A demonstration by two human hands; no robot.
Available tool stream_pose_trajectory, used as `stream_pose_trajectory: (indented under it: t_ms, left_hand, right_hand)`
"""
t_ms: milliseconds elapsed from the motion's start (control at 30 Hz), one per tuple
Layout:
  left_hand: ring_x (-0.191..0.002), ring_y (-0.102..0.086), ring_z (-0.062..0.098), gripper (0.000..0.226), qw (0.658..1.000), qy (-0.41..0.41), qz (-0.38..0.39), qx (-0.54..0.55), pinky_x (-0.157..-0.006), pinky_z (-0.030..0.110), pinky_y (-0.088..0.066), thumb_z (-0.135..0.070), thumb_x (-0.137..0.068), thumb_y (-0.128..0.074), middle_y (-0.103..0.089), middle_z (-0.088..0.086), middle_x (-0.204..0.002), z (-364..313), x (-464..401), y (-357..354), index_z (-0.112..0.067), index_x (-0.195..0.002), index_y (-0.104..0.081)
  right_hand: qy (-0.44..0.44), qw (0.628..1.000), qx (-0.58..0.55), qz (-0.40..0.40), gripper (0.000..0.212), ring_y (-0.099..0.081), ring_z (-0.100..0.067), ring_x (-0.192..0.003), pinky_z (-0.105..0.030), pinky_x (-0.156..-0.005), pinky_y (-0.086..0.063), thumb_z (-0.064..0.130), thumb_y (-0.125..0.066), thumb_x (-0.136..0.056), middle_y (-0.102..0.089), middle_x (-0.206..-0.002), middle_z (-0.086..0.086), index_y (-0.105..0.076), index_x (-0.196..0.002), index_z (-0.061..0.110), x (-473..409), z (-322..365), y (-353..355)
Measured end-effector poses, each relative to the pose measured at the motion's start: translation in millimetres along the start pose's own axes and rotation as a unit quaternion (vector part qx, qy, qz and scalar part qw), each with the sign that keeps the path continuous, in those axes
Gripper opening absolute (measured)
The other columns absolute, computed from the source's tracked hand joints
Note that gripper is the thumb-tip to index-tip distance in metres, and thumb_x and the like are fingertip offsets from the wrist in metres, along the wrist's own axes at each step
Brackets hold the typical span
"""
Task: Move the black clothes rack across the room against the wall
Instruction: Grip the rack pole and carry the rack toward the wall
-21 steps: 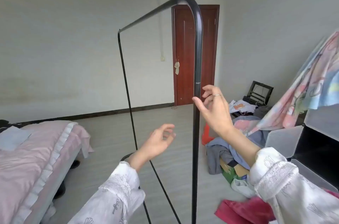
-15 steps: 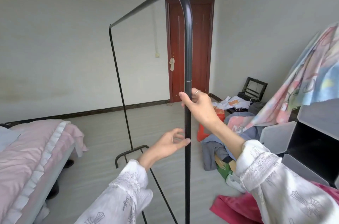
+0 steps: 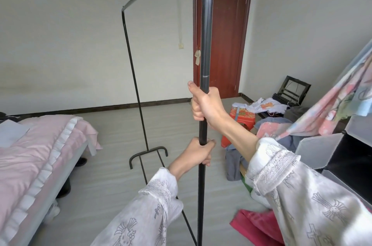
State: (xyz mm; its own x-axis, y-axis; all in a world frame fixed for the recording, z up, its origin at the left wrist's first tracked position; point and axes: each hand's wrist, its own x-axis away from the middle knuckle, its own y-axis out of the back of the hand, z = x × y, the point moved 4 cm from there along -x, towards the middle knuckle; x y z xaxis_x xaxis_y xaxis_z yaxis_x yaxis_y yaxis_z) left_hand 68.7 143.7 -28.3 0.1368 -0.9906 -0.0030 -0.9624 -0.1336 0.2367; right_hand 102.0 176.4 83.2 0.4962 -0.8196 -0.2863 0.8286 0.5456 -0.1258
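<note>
The black clothes rack (image 3: 205,40) stands empty in the middle of the room, its near upright right in front of me and its far upright and curved foot further off by the bed. My right hand (image 3: 204,104) is wrapped around the near upright just below a joint in the tube. My left hand (image 3: 198,151) grips the same upright lower down. The rack's top bar runs up and left out of the frame's top edge.
A bed with pink bedding (image 3: 36,145) fills the left side. A brown door (image 3: 223,36) is in the far wall. Piles of clothes (image 3: 267,131), a red stool (image 3: 241,116) and a cube shelf (image 3: 346,157) crowd the right. A red cloth (image 3: 255,225) lies on the floor.
Both hands were open and reaching toward the near upright; now both have closed around it, right above left. The rack looms closer and higher in view.
</note>
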Motion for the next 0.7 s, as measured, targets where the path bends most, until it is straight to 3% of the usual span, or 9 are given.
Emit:
stream_pose_trajectory:
  t_ms: [333, 700]
  left_hand:
    - [-0.026, -0.024, 0.012, 0.045, 0.998, 0.010, -0.057, 0.028, -0.035, 0.019, -0.034, -0.006, -0.087, -0.042, -0.028, -0.007, -0.028, 11.6, -53.8, 23.7, -0.020, -0.048, -0.025]
    - [-0.027, -0.026, 0.012, 0.042, 0.994, 0.008, -0.095, 0.053, -0.035, 0.020, -0.033, -0.004, -0.083, -0.041, -0.029, -0.007, -0.028, 34.1, -161.9, 85.9, -0.020, -0.047, -0.026]
  right_hand:
    - [0.004, 1.000, 0.009, -0.025, 0.058, -0.019, -0.009, -0.022, -0.012, -0.034, -0.018, 0.027, -0.050, -0.096, -0.026, -0.026, 0.010, -0.024, -0.045, 0.019, -55.4, -17.0, -3.3]
    - [0.017, 1.000, 0.007, -0.017, 0.053, -0.019, -0.008, -0.021, -0.010, -0.032, -0.018, 0.022, -0.048, -0.096, -0.023, -0.026, 0.009, -0.024, -0.049, 0.019, -167.8, -51.1, -16.0]
